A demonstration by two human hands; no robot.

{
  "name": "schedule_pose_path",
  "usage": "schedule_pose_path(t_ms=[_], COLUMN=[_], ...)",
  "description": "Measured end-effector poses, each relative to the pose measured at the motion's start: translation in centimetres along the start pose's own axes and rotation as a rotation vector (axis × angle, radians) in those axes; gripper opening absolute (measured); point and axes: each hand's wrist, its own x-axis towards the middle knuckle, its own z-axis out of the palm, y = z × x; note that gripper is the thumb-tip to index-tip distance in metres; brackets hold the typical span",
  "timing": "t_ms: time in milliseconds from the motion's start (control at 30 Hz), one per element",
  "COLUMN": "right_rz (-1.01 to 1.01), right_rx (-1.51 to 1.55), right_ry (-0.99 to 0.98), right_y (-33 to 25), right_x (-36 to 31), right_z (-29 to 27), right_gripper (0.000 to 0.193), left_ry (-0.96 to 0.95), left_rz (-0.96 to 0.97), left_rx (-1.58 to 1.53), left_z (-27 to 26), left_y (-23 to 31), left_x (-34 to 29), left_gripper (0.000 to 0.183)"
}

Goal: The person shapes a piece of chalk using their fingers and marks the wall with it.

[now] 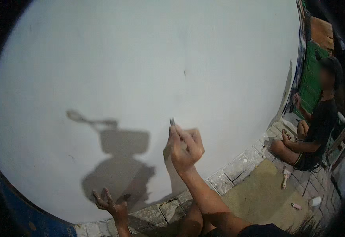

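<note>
A short, thin grey stick (pixel 172 121) pokes up from the pinched thumb and fingers of my right hand (pixel 186 148). Its exact kind is too small to make out. The hand is raised in front of a large white wall (pixel 227 79), very close to its surface; whether the stick's tip touches it I cannot tell. Lower down on the left, my left hand (pixel 115 205) has its fingers spread and holds nothing. It is near the foot of the wall, its fingertips whitish as if dusty. A dark shadow falls on the wall above it.
Pale paving blocks (pixel 220 181) run along the wall's base. On the right lie a tan mat (pixel 255 193), a paintbrush (pixel 285 177), a small pink item (pixel 296 205) and a white cup (pixel 315 202). Another person (pixel 318 118) sits there by a green door (pixel 310 75). A blue panel (pixel 26 213) borders the lower left.
</note>
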Motion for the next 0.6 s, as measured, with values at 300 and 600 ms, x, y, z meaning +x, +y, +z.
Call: schedule_pose_path(t_ms=[300,600], right_rz=[0.055,0.047], right_rx=[0.106,0.042], right_ry=[0.018,0.050], right_y=[-0.7,0.7], right_x=[-1.7,1.9], right_z=[-2.0,0.3], right_gripper=[0.016,0.015], left_ry=[0.022,0.011], left_rz=[0.026,0.009], left_rx=[0.019,0.007], left_z=[-0.3,-0.8], left_y=[-0.3,0.0], left_x=[-0.2,0.0], left_gripper=[0.101,0.103])
